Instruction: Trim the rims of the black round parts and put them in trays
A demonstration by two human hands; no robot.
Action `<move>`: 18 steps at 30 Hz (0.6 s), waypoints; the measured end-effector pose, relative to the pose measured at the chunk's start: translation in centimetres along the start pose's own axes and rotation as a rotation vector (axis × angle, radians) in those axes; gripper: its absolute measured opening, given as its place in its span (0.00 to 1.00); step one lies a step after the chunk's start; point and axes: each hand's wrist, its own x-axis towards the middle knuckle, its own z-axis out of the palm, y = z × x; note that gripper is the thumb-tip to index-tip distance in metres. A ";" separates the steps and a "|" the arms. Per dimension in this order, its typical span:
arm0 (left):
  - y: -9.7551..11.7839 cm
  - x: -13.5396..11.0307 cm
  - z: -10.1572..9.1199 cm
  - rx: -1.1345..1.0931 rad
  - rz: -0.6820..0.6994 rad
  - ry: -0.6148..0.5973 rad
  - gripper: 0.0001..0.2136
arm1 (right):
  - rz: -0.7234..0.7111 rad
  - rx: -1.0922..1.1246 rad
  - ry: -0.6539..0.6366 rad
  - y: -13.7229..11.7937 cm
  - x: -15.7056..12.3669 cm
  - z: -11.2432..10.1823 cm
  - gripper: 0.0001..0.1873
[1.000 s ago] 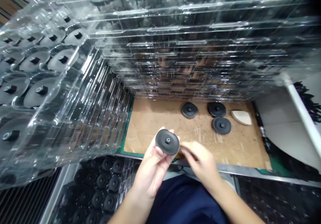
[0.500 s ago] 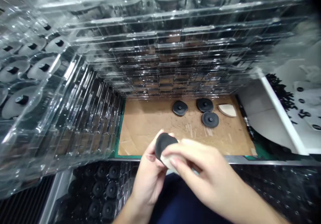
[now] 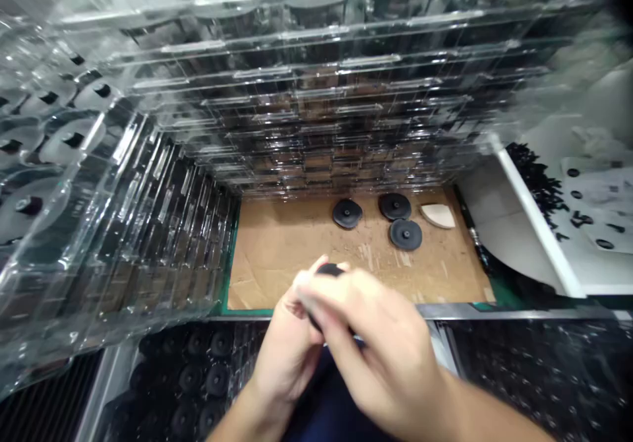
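My left hand (image 3: 287,349) grips a round black disc (image 3: 329,270) from below; only the disc's top edge shows. My right hand (image 3: 376,343) lies over the disc with its fingers curled against it, blurred by motion. At 0.5 s ago it pressed a pale pad to the disc; the pad is hidden now. Three more black discs (image 3: 347,213) (image 3: 394,206) (image 3: 405,234) lie on the brown cardboard mat (image 3: 281,244) beyond my hands, beside a pale wedge-shaped pad (image 3: 438,216).
Stacks of clear plastic trays (image 3: 316,99) wall in the mat at the back and left (image 3: 74,185), some holding black discs. A tray of black discs (image 3: 198,376) sits low at the left. A white bin edge (image 3: 534,224) and small black parts (image 3: 539,178) are at the right.
My right hand came from beside the disc onto it, first with a pale pad, and now covers most of it. Both hands shifted slightly left; the view tilted.
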 end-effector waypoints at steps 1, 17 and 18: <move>0.0 0.0 -0.1 -0.025 0.006 0.004 0.27 | 0.019 0.048 -0.060 -0.1 -0.2 -0.2 0.12; 0.5 0.5 0.7 -0.154 -0.086 -0.024 0.25 | 0.120 -0.056 -0.293 0.1 -0.1 -3.6 0.09; 0.6 0.6 0.9 -0.160 -0.082 -0.023 0.25 | 0.110 -0.083 -0.276 0.1 0.0 -3.7 0.10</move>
